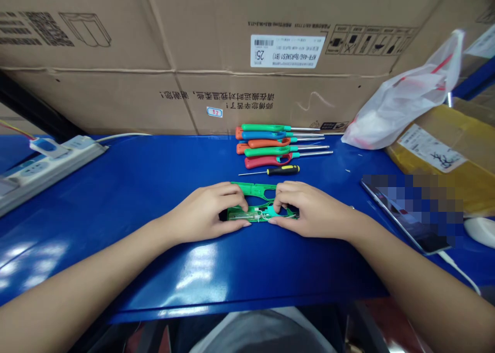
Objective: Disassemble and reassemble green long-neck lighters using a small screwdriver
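Grip of the left hand [209, 211] pinches the open lighter [260, 214] at its left end, the right hand [303, 208] its right. It sits on or just above the bench [185, 270], just this side of a green shell [255, 189]; a screwdriver [283, 170] lies beyond.

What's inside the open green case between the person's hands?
Inside the green case are white wires and a turquoise piece. The left hand and right hand cover parts of it, so what lies beneath them can't be seen.

phone screen [402, 215]: pixelated | power strip [54, 166]: cropped left | green casing [252, 215]: partly behind fingers [233, 201]
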Motion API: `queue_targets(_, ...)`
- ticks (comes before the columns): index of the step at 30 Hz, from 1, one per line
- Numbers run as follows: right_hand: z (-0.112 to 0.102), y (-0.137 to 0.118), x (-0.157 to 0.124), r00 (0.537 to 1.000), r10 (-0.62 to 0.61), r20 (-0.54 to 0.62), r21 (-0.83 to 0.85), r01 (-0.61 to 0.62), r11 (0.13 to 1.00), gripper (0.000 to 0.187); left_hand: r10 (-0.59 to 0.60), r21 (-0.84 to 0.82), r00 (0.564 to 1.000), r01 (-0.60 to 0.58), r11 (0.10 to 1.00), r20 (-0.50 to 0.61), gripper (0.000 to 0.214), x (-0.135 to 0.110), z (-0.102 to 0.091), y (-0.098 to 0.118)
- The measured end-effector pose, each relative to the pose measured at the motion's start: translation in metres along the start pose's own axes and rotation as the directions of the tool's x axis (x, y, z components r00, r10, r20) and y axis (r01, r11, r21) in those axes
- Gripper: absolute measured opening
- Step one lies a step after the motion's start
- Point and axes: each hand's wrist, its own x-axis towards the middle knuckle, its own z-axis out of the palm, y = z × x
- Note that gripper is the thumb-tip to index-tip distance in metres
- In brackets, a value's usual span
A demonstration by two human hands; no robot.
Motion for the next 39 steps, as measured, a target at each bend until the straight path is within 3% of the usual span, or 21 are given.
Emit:
queue_targets(10, -0.002, -0.004, 0.0, 0.998, 0.061, -0.023, 0.045, -0.06, 0.997, 0.017, -0.038, -0.057, 0.999, 0.038, 0.998, 0.014, 0.018, 0.003, 0.003, 0.005)
queue_targets(21, -0.003, 0.0, 0.001, 0.993, 0.116, -0.004, 0.227, -0.112, 0.967, 0.02, -0.062, -0.074, 0.998, 0.063, 0.995, 0.007, 0.02, 0.0, 0.002, 0.007)
queue_targets(29, -0.004, 0.004, 0.002, 0.992, 0.112, -0.057, 0.187, -0.1, 0.977, 0.018, -0.031, -0.033, 0.999, 0.03, 0.999, -0.014, 0.026, 0.002, 0.004, 0.006)
queue_targets(39, -0.001, 0.005, 0.002, 0.995, 0.1, -0.009, 0.147, -0.098, 0.984, 0.024, -0.075, -0.01, 0.996, 0.074, 0.997, -0.047, 0.023, 0.001, 0.01, 0.004)
